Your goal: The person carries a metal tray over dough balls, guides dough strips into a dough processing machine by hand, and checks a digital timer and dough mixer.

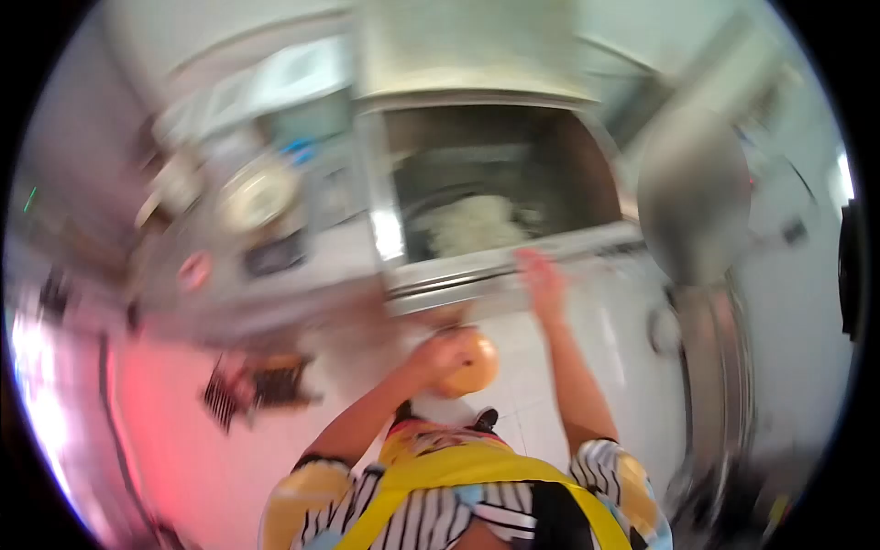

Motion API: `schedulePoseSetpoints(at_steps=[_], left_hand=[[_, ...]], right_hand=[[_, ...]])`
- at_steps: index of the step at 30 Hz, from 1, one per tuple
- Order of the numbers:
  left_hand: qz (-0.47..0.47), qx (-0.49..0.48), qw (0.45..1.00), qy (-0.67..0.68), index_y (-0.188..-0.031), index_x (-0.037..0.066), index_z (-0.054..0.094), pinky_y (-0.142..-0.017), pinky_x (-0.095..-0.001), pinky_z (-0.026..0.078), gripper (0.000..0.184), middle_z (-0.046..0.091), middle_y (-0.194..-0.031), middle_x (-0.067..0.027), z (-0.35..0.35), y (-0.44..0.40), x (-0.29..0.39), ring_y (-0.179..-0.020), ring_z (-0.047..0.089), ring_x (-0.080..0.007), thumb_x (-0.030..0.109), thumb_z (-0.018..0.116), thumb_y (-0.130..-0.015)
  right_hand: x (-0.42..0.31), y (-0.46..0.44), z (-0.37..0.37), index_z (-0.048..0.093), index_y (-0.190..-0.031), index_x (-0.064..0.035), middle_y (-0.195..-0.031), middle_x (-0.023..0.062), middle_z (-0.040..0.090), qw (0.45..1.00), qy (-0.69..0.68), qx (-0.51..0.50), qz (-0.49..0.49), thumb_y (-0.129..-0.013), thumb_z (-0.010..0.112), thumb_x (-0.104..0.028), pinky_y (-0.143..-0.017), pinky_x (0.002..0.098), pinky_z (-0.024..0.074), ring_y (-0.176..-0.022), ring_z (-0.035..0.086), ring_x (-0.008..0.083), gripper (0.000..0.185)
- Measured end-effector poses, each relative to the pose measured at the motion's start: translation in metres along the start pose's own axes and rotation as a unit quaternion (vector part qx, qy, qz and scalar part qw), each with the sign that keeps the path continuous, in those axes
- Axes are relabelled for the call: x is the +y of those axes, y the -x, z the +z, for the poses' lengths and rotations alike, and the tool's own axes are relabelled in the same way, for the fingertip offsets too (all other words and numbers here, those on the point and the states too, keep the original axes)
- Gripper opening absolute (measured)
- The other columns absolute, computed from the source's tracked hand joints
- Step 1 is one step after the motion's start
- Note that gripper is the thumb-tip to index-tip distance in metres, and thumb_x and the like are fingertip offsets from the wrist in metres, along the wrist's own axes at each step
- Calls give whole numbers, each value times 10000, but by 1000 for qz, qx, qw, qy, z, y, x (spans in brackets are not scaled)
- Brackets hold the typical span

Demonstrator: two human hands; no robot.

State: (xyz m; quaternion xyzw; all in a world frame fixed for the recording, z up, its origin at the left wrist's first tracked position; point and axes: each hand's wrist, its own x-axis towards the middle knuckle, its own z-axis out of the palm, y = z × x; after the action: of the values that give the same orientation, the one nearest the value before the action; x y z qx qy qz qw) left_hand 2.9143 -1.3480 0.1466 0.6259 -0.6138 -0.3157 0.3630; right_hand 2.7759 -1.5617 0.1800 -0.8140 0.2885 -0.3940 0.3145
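Note:
My left hand (442,354) is closed on a round orange bowl (477,365), low in front of my apron. The bowl's inside is hard to make out. My right hand (543,280), blurred by motion, reaches to the front rim of a large metal machine tub (440,291); its fingers look stretched out, with nothing visible in them. Whether it touches the rim I cannot tell. Inside the tub lies a pale white mass (477,225), its texture smeared.
A raised metal lid (477,46) stands behind the tub. Left is a counter (339,261) with a round pale container (259,197) and white boxes (302,73). A dark stool-like object (275,380) stands on the floor at left. A large rounded metal piece (694,197) is at right.

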Motion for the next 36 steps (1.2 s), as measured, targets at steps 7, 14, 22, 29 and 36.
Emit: schedulePoseSetpoints(at_steps=[7,14,22,29,36], left_hand=[[168,177,944,-220,-1276,26,440,-896,-421,420,561,557,-1124,-190,37,-178,53,-1034,520,-348,133,650,-767],[-123,311,895,-297,-1267,101,478,-753,-448,471,493,638,-984,-160,82,-264,53,-877,609,-341,362,564,-858],[-174,385,824,-378,-1242,113,513,-650,-445,469,481,649,-829,-120,99,-280,44,-735,617,-324,415,534,-868],[-165,419,846,-285,-1282,86,484,-666,-375,473,520,623,-796,-74,112,-307,65,-721,599,-254,335,612,-844],[-115,422,867,-238,-1280,62,471,-671,-353,470,489,609,-822,-88,178,-432,106,-706,588,-235,246,621,-852]], right_hand=[[98,124,-148,618,-1101,-57,-1097,125,622,981,-15,26,191,-851,632,-204,-871,331,448,-979,581,243,290],[193,244,-311,638,-1044,-51,-1092,128,625,956,95,49,273,-828,664,-228,-859,336,467,-998,591,285,281],[296,217,-455,637,-1043,-18,-1048,110,641,903,78,139,399,-838,651,-217,-733,309,511,-908,620,206,286],[390,73,-510,623,-1054,-30,-1041,128,637,953,139,102,248,-816,669,-207,-740,313,511,-915,621,227,300],[450,-131,-606,586,-1091,-53,-1152,151,575,962,257,72,57,-782,685,-215,-943,406,399,-1124,501,340,363]])
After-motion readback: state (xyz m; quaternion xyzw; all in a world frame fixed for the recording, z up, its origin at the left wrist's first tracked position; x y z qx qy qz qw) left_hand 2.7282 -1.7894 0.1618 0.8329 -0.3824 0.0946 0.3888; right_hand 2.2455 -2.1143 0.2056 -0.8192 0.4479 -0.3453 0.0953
